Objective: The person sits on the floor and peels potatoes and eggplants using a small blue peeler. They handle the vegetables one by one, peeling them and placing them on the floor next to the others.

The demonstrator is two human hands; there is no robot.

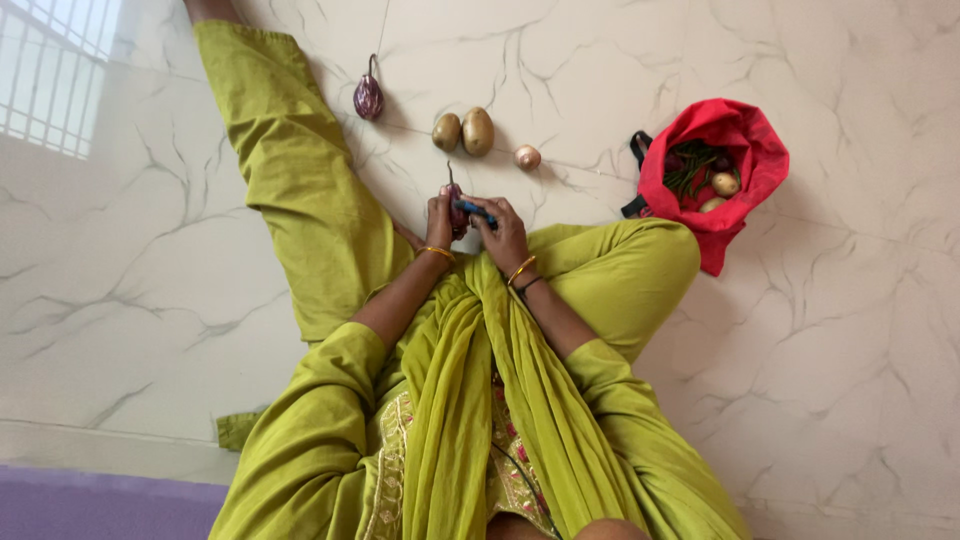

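Seated on the marble floor [820, 380], the left hand [438, 222] is clenched around a small purple eggplant [456, 210] over the lap, while the right hand [503, 232] grips a blue-handled peeler [474, 209] against it. The eggplant looks smooth and rounded, so the blade could skid toward the left fingers

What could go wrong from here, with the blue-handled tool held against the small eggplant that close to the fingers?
1. The right hand works a blue-handled tool against the small eggplant held in the left hand; a slip could likely nick the left fingers.
2. The work is held in the air above the lap, unsupported, so the eggplant might drop onto the floor.
3. The potatoes and onion lie loose and could roll if nudged.
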